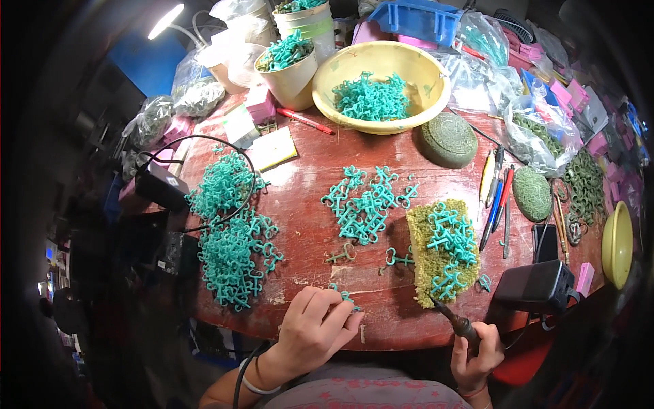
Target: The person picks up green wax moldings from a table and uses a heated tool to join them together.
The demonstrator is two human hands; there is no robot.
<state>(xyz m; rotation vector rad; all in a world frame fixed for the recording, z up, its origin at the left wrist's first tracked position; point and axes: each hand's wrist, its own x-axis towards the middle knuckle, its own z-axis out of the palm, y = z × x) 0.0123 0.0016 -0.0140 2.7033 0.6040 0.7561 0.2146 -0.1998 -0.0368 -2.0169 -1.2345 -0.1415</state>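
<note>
My left hand (315, 322) is at the table's near edge, fingers curled round a small turquoise hook-shaped piece (346, 297) that partly shows past the fingertips. In my right hand (478, 356) is a soldering-iron-like tool (461, 326) with a brown handle and a dark thin tip. Its tip is at the lower edge of a yellow-green sponge block (420, 255). Several turquoise pieces (451, 235) lie on the sponge. Above my left hand are a loose heap of similar pieces (364, 204), a single turquoise piece (400, 258) and a brownish one (342, 254).
A large turquoise pile (235, 259) lies left beside a black cable loop (254, 160). A yellow basin (320, 88) of pieces stands at the back. Rightward are round green stone-like blocks (447, 141), pens (496, 204), a black box (535, 285) and plastic bags (535, 133).
</note>
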